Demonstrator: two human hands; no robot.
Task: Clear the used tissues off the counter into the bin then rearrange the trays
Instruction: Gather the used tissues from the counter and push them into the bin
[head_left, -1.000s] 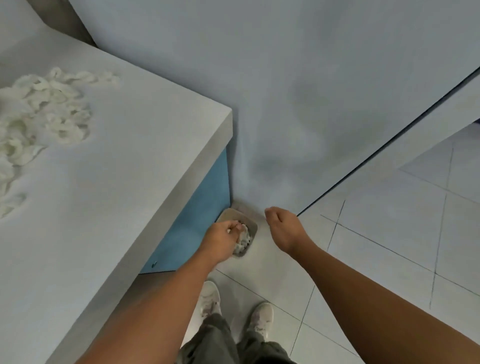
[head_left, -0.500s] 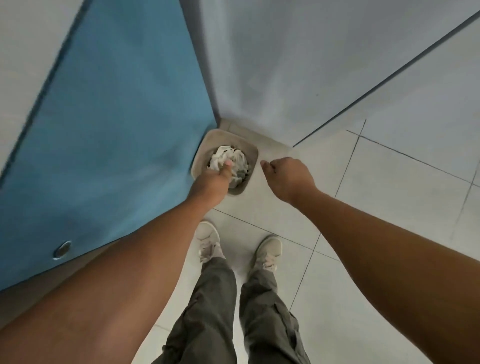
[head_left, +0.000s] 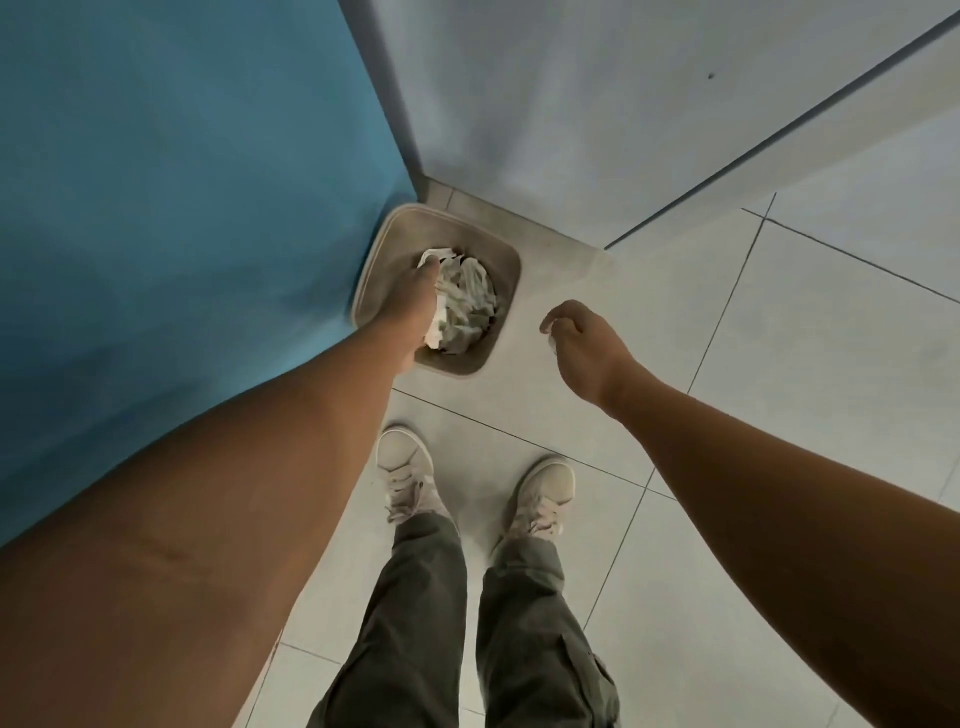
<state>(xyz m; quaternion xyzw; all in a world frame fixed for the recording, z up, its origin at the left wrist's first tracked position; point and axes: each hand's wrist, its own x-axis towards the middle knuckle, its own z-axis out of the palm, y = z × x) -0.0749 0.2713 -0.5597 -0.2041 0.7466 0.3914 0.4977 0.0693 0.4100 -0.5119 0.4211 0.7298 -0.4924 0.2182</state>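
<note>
Bin (head_left: 508, 280) stands against blue panel (head_left: 182, 182), near wall (head_left: 571, 104), holding tissues (head_left: 467, 299).

On my feed the left hand (head_left: 413, 296) reaches down into the bin (head_left: 415, 228), its fingers among the tissues (head_left: 467, 301); whether they grip any I cannot tell. The right hand (head_left: 584, 348) hangs beside the bin over the floor (head_left: 727, 338), loosely curled, holding nothing. The bin stands in the corner, touching the blue panel (head_left: 182, 182).
</note>
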